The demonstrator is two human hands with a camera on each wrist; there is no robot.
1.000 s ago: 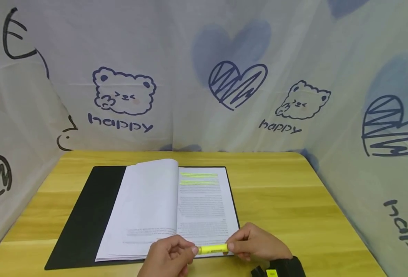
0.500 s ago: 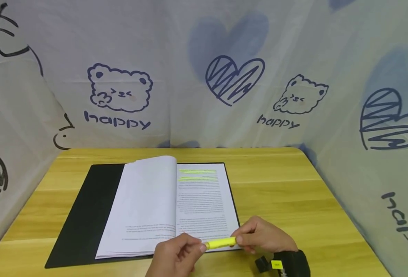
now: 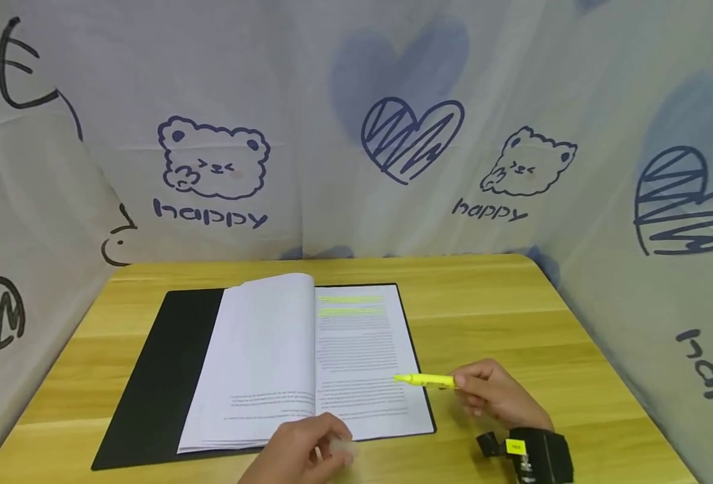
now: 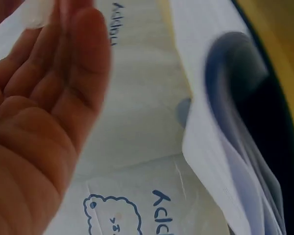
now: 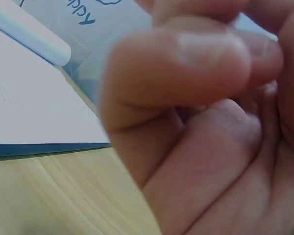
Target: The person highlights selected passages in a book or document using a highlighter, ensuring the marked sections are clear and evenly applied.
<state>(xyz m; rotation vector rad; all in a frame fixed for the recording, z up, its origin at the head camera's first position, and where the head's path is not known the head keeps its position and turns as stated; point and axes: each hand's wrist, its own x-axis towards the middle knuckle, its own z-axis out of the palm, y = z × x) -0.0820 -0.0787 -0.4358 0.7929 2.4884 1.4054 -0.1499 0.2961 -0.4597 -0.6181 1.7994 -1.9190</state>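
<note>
A yellow highlighter (image 3: 425, 380) is pinched by its rear end in my right hand (image 3: 495, 393), its bare tip pointing left over the printed page (image 3: 362, 363). My left hand (image 3: 308, 444) pinches a pale translucent cap (image 3: 341, 446) by the near edge of the open document, blurred at the top of the left wrist view (image 4: 36, 12). Yellow highlighted lines (image 3: 351, 311) run across the top of that page. To the left, the turned-over sheets (image 3: 259, 349) curve up at the fold. In the right wrist view the curled fingers (image 5: 176, 68) hide the highlighter.
A black folder (image 3: 150, 376) lies beneath the papers on the wooden table (image 3: 489, 302). Patterned cloth (image 3: 320, 202) with bears and hearts hangs behind and along both sides. A black wrist strap (image 3: 540, 454) with a small dark block sits on my right wrist.
The highlighter has come apart from its cap. My right hand has moved right and away from me with the highlighter; the left keeps the cap near its earlier place.
</note>
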